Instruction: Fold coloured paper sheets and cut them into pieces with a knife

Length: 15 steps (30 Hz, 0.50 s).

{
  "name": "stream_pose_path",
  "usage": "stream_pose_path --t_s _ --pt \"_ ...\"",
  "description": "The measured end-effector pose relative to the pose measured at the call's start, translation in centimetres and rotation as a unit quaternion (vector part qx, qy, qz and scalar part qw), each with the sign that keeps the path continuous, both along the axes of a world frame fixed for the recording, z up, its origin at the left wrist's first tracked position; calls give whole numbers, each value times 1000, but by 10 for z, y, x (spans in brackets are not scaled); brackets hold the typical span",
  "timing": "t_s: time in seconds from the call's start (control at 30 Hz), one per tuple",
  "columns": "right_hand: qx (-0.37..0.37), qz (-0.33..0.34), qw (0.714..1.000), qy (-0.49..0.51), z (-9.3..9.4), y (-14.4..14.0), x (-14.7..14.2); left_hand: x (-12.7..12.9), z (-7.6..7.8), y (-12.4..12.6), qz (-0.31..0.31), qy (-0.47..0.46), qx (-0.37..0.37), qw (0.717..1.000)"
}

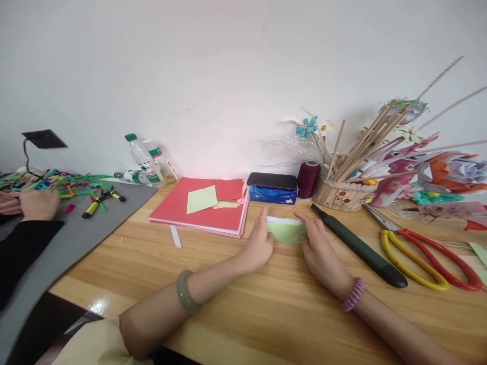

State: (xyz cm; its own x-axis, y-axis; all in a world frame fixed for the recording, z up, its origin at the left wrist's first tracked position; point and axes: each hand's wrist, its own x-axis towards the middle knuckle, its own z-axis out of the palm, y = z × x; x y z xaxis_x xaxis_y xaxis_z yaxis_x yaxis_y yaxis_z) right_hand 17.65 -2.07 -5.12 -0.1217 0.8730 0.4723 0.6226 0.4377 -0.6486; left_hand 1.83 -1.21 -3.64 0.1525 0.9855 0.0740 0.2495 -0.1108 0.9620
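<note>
A folded piece of light green paper (286, 233) with a white edge along its top is held between both hands, just above the wooden table (213, 314). My left hand (257, 243) grips its left end, thumb on the near side and a ringed finger upright at the edge. On the right end, my right hand (317, 248) pinches it the same way. Behind the paper lies a blue tissue pack (272, 195) with a dark phone (272, 180) on top. A dark green cutter-like tool (361, 248) rests to the right of my right hand.
Red paper sheets (175, 203) with a green square (202, 199) lie left; scissors (418, 248) lie right. At the back stand a maroon thread spool (308, 180), a stick-filled basket (338, 195) and bottles (142, 157). Another person's hand (40, 203) is far left, near pliers (102, 200).
</note>
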Motion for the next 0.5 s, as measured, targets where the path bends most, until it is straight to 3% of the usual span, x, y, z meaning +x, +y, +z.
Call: stream_pose_path --t_s 0.2,0.5 --pt "7 1 1000 23 2 -1 0 -6 -7 7 26 -23 7 999" --pt "-62 18 996 63 -2 2 3 -3 2 -1 7 10 8 1000"
